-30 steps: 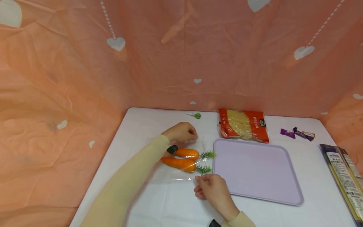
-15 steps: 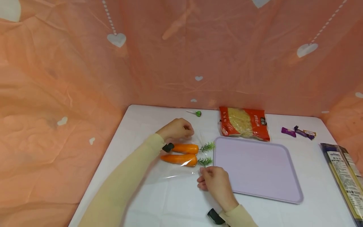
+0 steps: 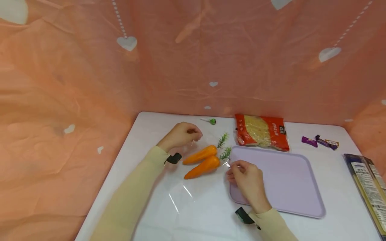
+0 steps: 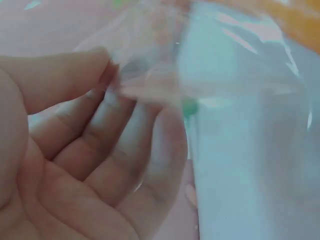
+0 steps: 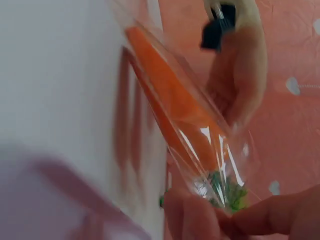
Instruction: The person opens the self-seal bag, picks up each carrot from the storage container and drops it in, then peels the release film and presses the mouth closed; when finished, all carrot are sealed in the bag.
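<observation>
- Leftmost, we see the orange curtain (image 3: 60, 100) with white hearts, which runs on behind the bench (image 3: 334, 180).
- Next comes the left hand (image 3: 182, 134), a black camera (image 3: 173, 158) on its wrist; thumb and index finger pinch the edge of a clear bag (image 3: 187, 191), while the other fingers curve loosely, holding nothing else that we can see.
- Between the two hands we find the bag with two carrots (image 3: 202, 167) inside, lying side by side and slanted, tips toward us and to the left, green tops (image 3: 225, 153) up toward the right. The right wrist view shows the bag raised off the bench, shadows falling beside it.
- Beyond the bag, near the back edge, we have a green lollipop (image 3: 212, 121), its stick pointing left.
- The right hand (image 3: 248, 177) has thumb and fingers closed on the bag's corner by the green tops; we see it over the left part of the tray.
- A red packet (image 3: 261, 132) lies just behind the lilac tray (image 3: 283, 180); we cannot tell whether they touch.
- Farther right we see small wrapped sweets (image 3: 322, 142) near one another.
- At the far right, a long pack (image 3: 365, 184) lies along the bench's side.
</observation>
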A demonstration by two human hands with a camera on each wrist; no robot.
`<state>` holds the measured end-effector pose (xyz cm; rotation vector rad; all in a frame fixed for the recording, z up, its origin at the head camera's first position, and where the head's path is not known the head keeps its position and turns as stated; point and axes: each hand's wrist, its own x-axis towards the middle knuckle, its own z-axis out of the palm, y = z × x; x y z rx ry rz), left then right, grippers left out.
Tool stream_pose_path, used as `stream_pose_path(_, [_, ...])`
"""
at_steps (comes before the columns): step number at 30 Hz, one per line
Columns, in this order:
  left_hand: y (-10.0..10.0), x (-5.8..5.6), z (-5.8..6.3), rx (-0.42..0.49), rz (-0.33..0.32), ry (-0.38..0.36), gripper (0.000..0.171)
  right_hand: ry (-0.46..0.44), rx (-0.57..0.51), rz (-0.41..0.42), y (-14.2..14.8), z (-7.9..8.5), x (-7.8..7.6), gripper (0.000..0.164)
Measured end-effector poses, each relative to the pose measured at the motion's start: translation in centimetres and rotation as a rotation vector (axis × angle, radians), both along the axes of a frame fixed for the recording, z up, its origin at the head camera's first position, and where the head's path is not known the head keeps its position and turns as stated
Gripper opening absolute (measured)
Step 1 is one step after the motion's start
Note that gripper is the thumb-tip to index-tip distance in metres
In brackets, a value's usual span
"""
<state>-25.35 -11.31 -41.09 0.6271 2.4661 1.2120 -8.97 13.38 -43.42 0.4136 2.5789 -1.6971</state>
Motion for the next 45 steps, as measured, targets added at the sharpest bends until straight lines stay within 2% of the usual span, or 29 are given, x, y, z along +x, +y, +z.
stream_pose_path(3, [-0.5, 0.7, 0.2, 0.121, 0.057, -0.026, 0.024, 0.091, 0.106, -0.001, 1.7, 0.8, -1.3, 0.025])
stream_pose_path(6, [-1.0, 1.5, 0.3, 0.229, 0.105, -0.026, 0.022, 0.214, 0.139, 0.009, 2.8, 1.4, -2.4, 0.028])
stream_pose_path(11, [-1.7, 2.7, 0.9, 0.389, 0.183, -0.011, 0.019, 0.379, 0.050, 0.038, 3.4, 2.3, -3.8, 0.030])
stream_pose_path(16, [-2.1, 3.8, 2.1, 0.517, 0.231, 0.010, 0.020, 0.439, -0.030, 0.064, 3.2, 3.3, -4.5, 0.029])
stream_pose_path(23, [-2.5, 5.2, 3.4, 0.485, 0.236, 0.069, 0.022, 0.457, -0.024, 0.053, 3.0, 4.6, -4.1, 0.029])
stream_pose_path(28, [-3.0, 6.2, 4.1, 0.507, 0.248, 0.106, 0.026, 0.476, 0.008, 0.062, 2.8, 5.1, -3.9, 0.027])
stream_pose_path(31, [-3.2, 6.5, 4.5, 0.514, 0.245, 0.141, 0.025, 0.495, 0.019, 0.067, 2.7, 5.4, -3.7, 0.025])
stream_pose_path(37, [-3.4, 7.1, 5.0, 0.536, 0.216, 0.164, 0.028, 0.543, 0.025, 0.067, 2.8, 5.8, -3.2, 0.019])
stream_pose_path(45, [-3.8, 7.3, 5.7, 0.560, 0.210, 0.199, 0.017, 0.574, 0.042, 0.037, 3.0, 6.4, -2.9, 0.019])
